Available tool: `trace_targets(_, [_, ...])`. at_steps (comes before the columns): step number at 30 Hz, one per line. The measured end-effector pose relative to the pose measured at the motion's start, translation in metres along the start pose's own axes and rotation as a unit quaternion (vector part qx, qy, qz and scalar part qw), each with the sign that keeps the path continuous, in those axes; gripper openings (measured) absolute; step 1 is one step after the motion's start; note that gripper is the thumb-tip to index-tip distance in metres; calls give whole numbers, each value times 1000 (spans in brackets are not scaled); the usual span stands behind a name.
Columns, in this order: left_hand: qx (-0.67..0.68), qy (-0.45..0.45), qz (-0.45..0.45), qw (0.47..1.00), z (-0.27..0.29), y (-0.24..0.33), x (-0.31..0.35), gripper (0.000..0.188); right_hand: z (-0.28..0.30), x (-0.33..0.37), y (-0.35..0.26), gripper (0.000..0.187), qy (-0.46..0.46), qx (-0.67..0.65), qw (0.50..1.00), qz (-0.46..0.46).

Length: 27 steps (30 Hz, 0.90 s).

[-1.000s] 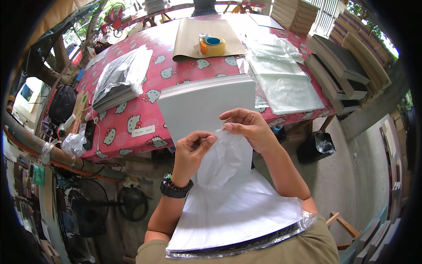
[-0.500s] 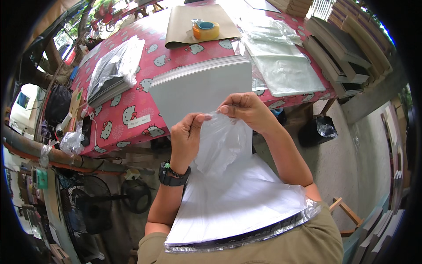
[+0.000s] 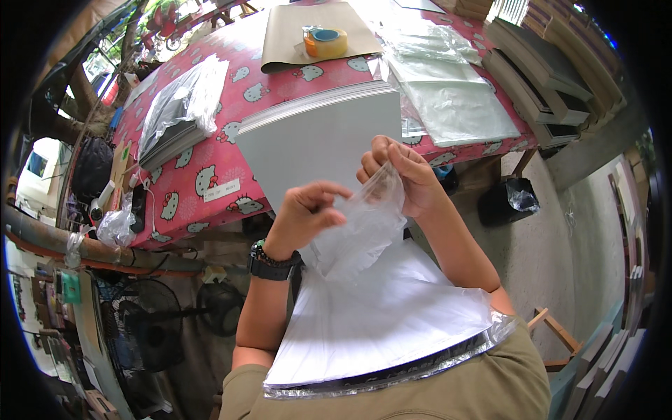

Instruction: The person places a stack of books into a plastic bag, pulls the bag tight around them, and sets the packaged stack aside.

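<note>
A clear plastic bag [image 3: 360, 245] with a flat white sheet-like thing [image 3: 385, 329] inside leans against my body. Its loose upper end rises toward my hands. My right hand [image 3: 406, 175] pinches the edge of that plastic and pulls it up to the right. Just left of the plastic, my left hand [image 3: 308, 213] has its thumb and fingers apart, curved, with nothing between them. A black watch [image 3: 271, 267] and a beaded bracelet are on my left wrist. Beyond my hands, a stack of large grey-white boards [image 3: 322, 140] stands at the table's near edge.
A roll of tape [image 3: 325, 43] rests on brown paper [image 3: 280, 31] on the pink patterned table [image 3: 241, 140]. Flat clear bags [image 3: 458, 112] lie at right, a plastic-wrapped stack [image 3: 178, 115] at left. A black bin [image 3: 507, 203], a fan [image 3: 147, 325] and stacked boards [image 3: 539, 73] surround the table.
My left hand has let go of the plastic and its fingers have spread. My right hand has moved slightly right, drawing the plastic's edge up with it.
</note>
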<state>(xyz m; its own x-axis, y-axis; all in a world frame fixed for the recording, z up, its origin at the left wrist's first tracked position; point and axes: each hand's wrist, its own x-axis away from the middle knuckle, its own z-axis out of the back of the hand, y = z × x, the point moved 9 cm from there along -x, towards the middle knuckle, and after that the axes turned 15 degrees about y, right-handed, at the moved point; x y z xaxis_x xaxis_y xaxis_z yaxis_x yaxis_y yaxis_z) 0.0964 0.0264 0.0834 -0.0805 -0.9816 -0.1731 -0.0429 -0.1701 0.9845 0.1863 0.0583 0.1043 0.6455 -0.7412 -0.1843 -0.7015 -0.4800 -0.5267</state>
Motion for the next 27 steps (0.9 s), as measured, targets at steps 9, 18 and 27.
trace_targets(9, [-72,-285,-60,954,-22,8,62,12,112,13,-138,28,338,117,893,273])
trace_targets(18, [573,282,93,763,106,-26,39,44,-9,67,41,29,-268,393,861,-181])
trace_targets(27, [554,-94,7,827,56,-23,56,46,77,59,13,44,-7,209,977,-46])
